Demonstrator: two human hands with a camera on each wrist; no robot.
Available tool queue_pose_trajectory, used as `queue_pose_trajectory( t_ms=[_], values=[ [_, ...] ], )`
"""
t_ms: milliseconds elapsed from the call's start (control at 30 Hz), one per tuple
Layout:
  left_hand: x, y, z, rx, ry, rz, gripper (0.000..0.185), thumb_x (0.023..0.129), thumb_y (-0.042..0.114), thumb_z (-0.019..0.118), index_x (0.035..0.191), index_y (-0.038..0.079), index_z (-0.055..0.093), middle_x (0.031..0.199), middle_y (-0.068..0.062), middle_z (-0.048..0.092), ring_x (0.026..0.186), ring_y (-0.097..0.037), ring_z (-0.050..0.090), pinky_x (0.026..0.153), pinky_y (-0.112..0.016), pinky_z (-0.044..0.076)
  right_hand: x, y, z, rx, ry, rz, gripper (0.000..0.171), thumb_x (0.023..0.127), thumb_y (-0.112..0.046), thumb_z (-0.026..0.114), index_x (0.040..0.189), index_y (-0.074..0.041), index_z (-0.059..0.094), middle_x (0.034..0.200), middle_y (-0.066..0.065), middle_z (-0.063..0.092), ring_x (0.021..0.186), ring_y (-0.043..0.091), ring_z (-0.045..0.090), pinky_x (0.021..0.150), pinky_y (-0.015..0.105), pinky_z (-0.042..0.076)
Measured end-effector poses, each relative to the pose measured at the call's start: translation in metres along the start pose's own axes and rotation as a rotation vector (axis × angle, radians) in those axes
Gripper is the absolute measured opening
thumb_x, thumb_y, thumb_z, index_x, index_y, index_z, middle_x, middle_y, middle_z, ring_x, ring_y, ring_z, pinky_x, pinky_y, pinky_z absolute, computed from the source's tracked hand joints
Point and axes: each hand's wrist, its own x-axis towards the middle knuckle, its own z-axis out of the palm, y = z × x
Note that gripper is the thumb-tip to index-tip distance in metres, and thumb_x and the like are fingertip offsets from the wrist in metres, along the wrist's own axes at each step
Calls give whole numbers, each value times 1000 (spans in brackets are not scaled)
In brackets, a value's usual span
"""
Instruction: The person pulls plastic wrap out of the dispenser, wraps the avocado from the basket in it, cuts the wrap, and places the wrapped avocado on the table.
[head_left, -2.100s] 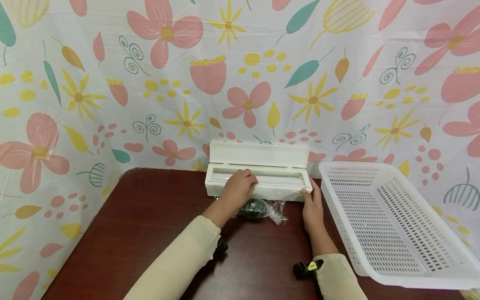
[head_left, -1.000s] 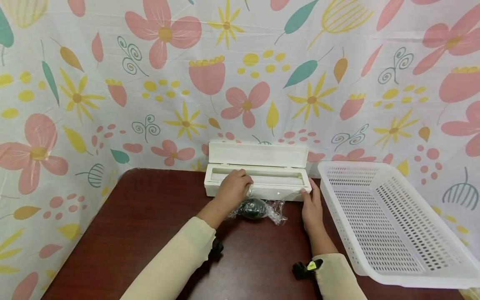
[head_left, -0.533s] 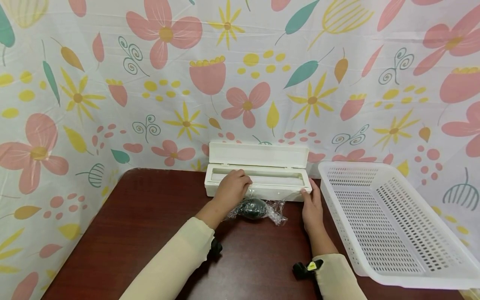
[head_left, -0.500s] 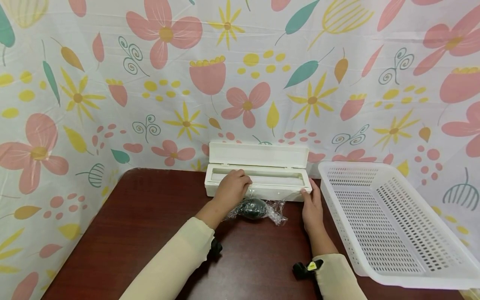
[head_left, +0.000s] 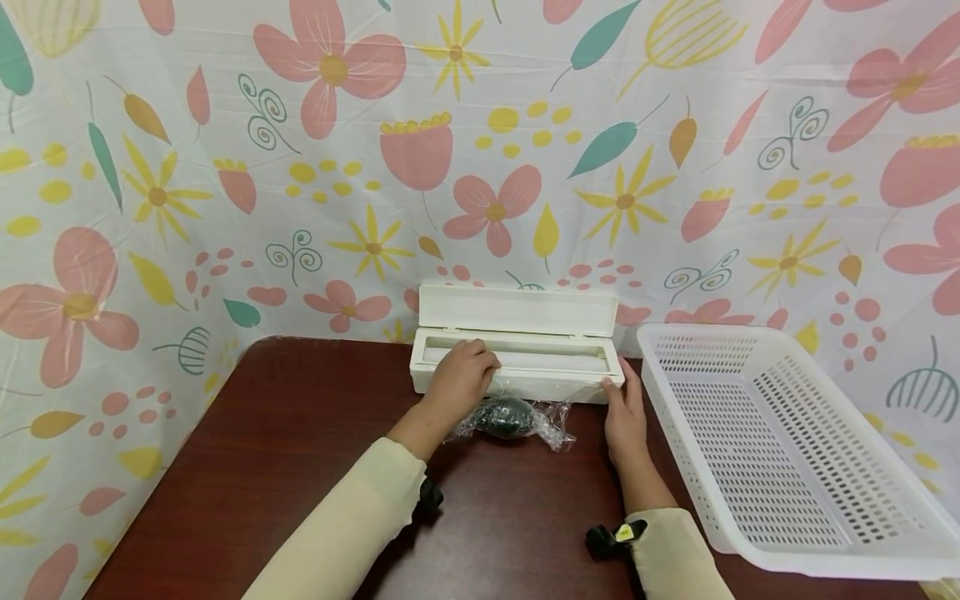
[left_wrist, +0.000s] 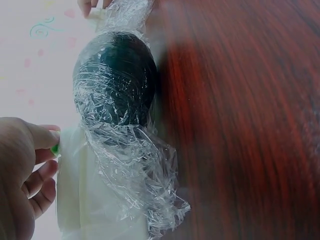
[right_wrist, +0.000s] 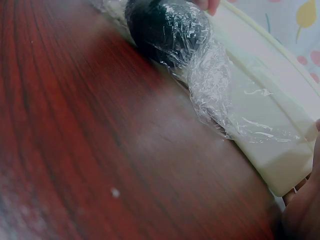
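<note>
left hand (head_left: 457, 379): pinching green tab (left_wrist: 54, 149) at box (head_left: 532, 387) edge | right hand (head_left: 626, 417): clamped on box's right end | dark ball (head_left: 507, 417): film-wrapped, just before box | risk: uneven pull could tear film (head_left: 553, 423); loosened right grip could skew box

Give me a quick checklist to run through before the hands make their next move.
1. Lid raised, roll exposed: ok.
2. Right hand gripping the white box's right end: ok.
3. Left hand pinching the small green piece at the front edge: ok.
4. Dark green item wrapped: ok where visible; underside, cannot tell.
5. Film cut free: cannot tell; some lies against the box front.
6. Basket upright: ok.
</note>
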Motion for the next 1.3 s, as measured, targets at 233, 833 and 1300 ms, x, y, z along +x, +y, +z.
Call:
queue_pose_trajectory(
  t_ms=[233, 833, 1300],
  values=[
    [-3, -1, -1, -15, -14, -41, 14, 100, 17, 65, 102, 16, 79, 94, 1, 66, 85, -18, 58, 77, -27, 52, 6, 13, 0, -31, 16, -16, 60, 107, -35, 47, 161, -22, 25, 166, 2, 26, 152, 21, 22, 126, 47, 16],
    [-13, -1, -2, 19, 65, -109, 11, 97, 20, 69, 101, 19, 79, 97, 3, 67, 91, -19, 61, 81, -38, 51, -11, -19, 2, 7, -15, -12, 58, 107, -17, 45, 161, -10, 24, 166, 10, 26, 152, 25, 21, 125, 47, 16],
    [-17, -6, 1, 3, 99, -155, 10, 95, 21, 71, 102, 20, 79, 102, 2, 68, 101, -23, 62, 87, -43, 50, -11, -20, 2, -5, -12, -8, 58, 107, -19, 46, 160, -11, 25, 166, 9, 27, 152, 24, 22, 125, 47, 16]
  ],
)
